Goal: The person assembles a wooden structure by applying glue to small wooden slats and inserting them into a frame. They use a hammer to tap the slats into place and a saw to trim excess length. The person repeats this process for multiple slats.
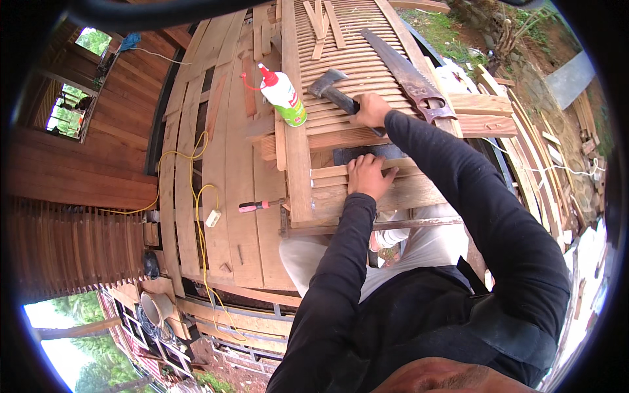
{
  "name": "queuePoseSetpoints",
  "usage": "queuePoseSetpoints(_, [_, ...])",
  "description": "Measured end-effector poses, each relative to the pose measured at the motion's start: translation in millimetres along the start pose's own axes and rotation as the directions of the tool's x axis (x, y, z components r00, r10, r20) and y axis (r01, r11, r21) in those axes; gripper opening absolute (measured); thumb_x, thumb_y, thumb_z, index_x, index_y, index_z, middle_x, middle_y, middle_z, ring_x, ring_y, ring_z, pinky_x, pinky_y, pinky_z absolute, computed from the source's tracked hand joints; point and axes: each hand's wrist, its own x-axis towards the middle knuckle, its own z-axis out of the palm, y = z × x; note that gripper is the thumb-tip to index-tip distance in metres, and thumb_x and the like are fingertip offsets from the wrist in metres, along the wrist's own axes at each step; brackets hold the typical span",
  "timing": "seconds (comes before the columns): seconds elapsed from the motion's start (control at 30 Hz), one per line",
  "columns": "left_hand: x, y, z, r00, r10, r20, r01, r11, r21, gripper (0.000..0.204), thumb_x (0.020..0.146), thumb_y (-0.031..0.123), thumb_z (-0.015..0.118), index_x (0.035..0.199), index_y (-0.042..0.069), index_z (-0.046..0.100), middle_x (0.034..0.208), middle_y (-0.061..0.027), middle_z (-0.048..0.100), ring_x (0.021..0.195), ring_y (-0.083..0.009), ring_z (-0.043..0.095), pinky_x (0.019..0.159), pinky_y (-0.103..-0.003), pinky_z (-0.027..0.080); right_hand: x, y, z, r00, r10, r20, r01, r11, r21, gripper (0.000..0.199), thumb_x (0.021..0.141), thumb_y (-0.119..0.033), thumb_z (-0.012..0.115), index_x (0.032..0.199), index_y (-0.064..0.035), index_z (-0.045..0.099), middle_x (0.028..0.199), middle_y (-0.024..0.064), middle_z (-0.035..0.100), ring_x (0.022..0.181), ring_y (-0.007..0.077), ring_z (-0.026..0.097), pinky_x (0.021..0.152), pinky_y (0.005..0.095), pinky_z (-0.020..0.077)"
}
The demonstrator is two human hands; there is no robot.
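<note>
My right hand (371, 109) is closed around the dark handle of a hatchet (327, 83). Its grey metal head lies low over a row of wooden slats in a frame (299, 150). Nearer to me, my left hand (369, 177) presses down on a wooden slat (331, 172) across the frame, fingers bent over its far edge and thumb apart. A dark flat strip (347, 155) lies just beyond those fingers. To the left of the hatchet stands a white and green glue bottle (285, 99) with a red cap. A handsaw (409, 75) rests on the slats at right.
Loose wood strips (319, 23) lie on the far slats. At the frame's near left corner is a pink-handled tool (259, 205). A yellow cord (196, 177) with a white socket block (213, 217) runs over the planks (236, 164). Stacked boards (481, 114) sit at right.
</note>
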Motion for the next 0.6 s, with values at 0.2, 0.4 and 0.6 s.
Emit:
queuePoseSetpoints(0.2, [-2, -4, 1, 1.000, -0.005, 0.012, 0.004, 1.000, 0.012, 0.042, 0.089, 0.049, 0.074, 0.111, 0.013, 0.077, 0.107, -0.0072, 0.069, 0.110, -0.0281, 0.062, 0.101, -0.045, 0.041, 23, 2, -1, 0.994, -0.062, 0.087, 0.070, 0.993, -0.097, 0.050, 0.072, -0.041, 0.081, 0.107, -0.0041, 0.077, 0.091, 0.0263, 0.074, 0.090, 0.0419, 0.073, 0.083, 0.0479, 0.0575])
queuePoseSetpoints(0.4, [2, -2, 7, 1.000, 0.027, 0.011, -0.027, 0.999, 0.017, 0.043, 0.089, 0.050, 0.073, 0.111, 0.013, 0.076, 0.107, -0.0090, 0.069, 0.110, -0.0302, 0.061, 0.101, -0.050, 0.041, 1, 66, -31, 0.990, -0.113, -0.084, 0.107, 0.992, -0.072, 0.040, 0.086, -0.040, 0.073, 0.107, -0.0059, 0.076, 0.099, 0.0237, 0.075, 0.096, 0.0405, 0.073, 0.088, 0.0502, 0.0565])
queuePoseSetpoints(0.6, [1, -1, 4, 0.999, 0.034, -0.009, -0.034, 0.998, 0.058, 0.044, 0.090, 0.049, 0.073, 0.114, 0.013, 0.077, 0.109, -0.0085, 0.071, 0.111, -0.0298, 0.063, 0.102, -0.047, 0.042, -88, 153, -111, 0.996, -0.061, 0.064, 0.083, 0.895, -0.438, 0.040, 0.083, -0.021, 0.070, 0.119, -0.0061, 0.071, 0.120, 0.0168, 0.068, 0.118, 0.0392, 0.063, 0.098, 0.0483, 0.0540])
